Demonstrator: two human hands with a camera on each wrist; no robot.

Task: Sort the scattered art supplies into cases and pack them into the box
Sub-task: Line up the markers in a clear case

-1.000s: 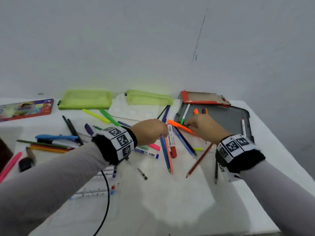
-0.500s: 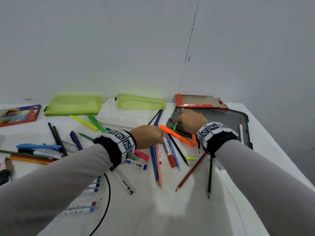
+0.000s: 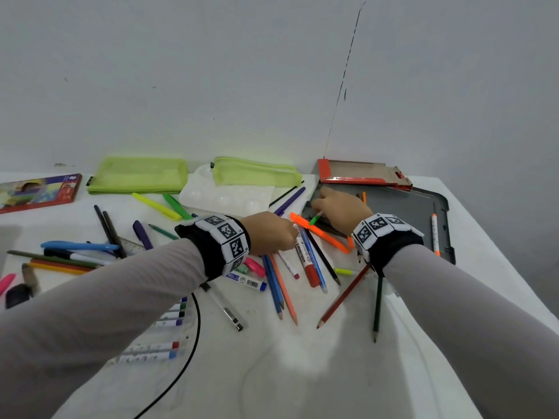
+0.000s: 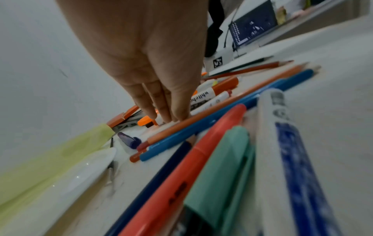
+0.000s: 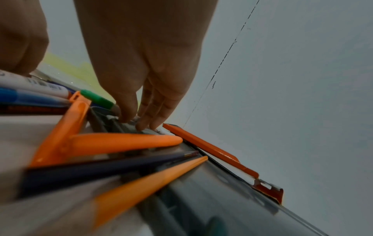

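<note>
Pens, markers and pencils lie scattered across the white table. My right hand reaches onto the left rim of the dark grey tray and pinches a green-capped pen between thumb and fingers. The pen's green cap sticks out to the left. An orange highlighter lies across the tray's corner under that wrist. My left hand sits over the middle pile, with its fingertips gathered on the end of a thin white pen, beside a red whiteboard marker.
Two lime mesh pouches, a white palette and a flattened red cardboard case line the back wall. A coloured-pencil box lies far left. A black cable runs under my left arm.
My right hand has moved forward from the orange highlighter to the tray's left rim and closed on the green-capped pen. The left hand has stayed on the middle pile.
</note>
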